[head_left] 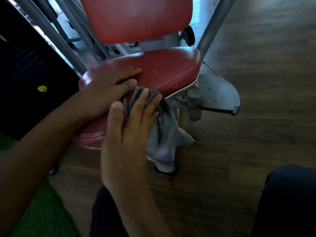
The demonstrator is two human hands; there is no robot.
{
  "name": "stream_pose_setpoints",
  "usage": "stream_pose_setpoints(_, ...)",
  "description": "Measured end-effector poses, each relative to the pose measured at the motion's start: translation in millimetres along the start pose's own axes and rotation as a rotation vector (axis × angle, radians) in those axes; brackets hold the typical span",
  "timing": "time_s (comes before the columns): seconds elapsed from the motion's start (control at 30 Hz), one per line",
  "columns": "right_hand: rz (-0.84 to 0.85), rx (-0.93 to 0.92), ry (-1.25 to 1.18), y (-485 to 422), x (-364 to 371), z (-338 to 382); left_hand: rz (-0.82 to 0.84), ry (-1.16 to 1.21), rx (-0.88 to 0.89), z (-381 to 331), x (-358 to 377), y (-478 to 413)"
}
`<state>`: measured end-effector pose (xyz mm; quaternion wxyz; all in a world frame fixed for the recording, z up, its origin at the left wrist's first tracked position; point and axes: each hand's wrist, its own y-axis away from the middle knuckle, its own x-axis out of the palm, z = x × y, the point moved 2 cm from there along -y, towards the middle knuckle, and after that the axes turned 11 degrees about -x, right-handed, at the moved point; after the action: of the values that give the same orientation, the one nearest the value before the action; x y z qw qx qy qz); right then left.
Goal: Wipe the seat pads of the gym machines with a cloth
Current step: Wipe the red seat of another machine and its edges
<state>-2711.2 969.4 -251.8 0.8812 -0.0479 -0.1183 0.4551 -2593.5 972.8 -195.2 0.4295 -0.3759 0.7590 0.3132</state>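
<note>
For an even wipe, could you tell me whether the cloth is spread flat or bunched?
Bunched: the cloth hangs in crumpled folds off the seat pad, under the right hand.

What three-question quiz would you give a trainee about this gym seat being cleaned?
1. True or false: the left hand holds the crumpled grey cloth.
2. The padded vinyl seat is: A blue, B red, C black.
3. Fill in: the right hand presses the cloth against the seat's ____.
Key: 1 false; 2 B; 3 edge.
</note>
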Motion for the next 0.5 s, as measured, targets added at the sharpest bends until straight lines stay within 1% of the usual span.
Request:
stream_pose_setpoints(0.07,0.000,-0.012,0.108,-5.0,-3.1,-4.9,-0.097,0.169,-0.018,2.4,-2.9,1.4)
stream_pose_setpoints(0.13,0.030,-0.035,0.216,-4.4,-5.3,-6.0,-0.261,0.419,-0.104,9.5,-7.4,4.4)
stream_pose_setpoints(0.17,0.045,-0.048,0.248,-3.5,-5.7,-6.5,-0.341,0.503,-0.158,15.8,-9.9,4.4)
stream_pose_setpoints(0.2,0.055,-0.061,0.272,-2.9,-6.2,-6.5,-0.396,0.539,-0.208,21.5,-12.3,4.1)
stream_pose_setpoints(0.27,0.072,-0.065,0.309,-3.6,-8.7,-5.8,-0.432,0.575,-0.273,29.6,-15.9,3.6)
stream_pose_setpoints(0.37,0.137,-0.073,0.384,-4.2,-10.1,-3.5,-0.457,0.653,-0.283,30.3,-17.5,4.9)
stream_pose_setpoints(0.43,0.200,-0.128,0.496,-6.0,-9.6,-0.5,-0.462,0.687,-0.278,31.9,-17.9,3.4)
stream_pose_setpoints(0.5,0.276,-0.144,0.616,-11.3,-10.0,4.6,-0.426,0.692,-0.301,35.1,-21.0,2.5)
